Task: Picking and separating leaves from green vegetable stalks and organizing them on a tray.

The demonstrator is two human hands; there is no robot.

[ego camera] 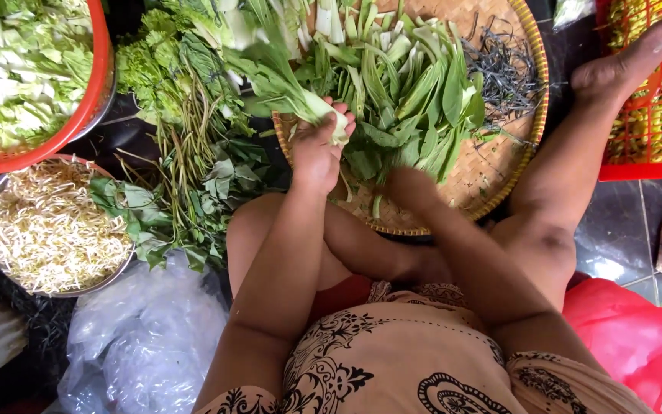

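1. Gripping a bok choy stalk [300, 96] at its pale base: left hand [317, 149], fingers curled closed around the stem, leaves pointing up and away toward the top of the view.
2. Held above the near-left rim of the round woven bamboo tray [492, 172], just over the tray edge.
3. Blurred by motion: right hand [411, 188], low over the near part of the tray, close beside the left hand; finger spread and any contents cannot be told.
4. Piled on the tray: separated green leaves and pale stems [404, 84]; at the right side of the tray, a small heap of dark thin strands [503, 65].
5. Lying left of the tray: loose leafy greens with long thin stalks [185, 146].
6. Standing at far left: metal bowl of bean sprouts [47, 226]; above it, red basket of chopped cabbage-like greens [28, 73].
7. Located at upper right: red crate of yellow-green produce [657, 107], with a bare foot [614, 69] resting against it.
8. Lying at lower left: clear plastic bags [143, 345]; at lower right, red plastic bag [637, 337].
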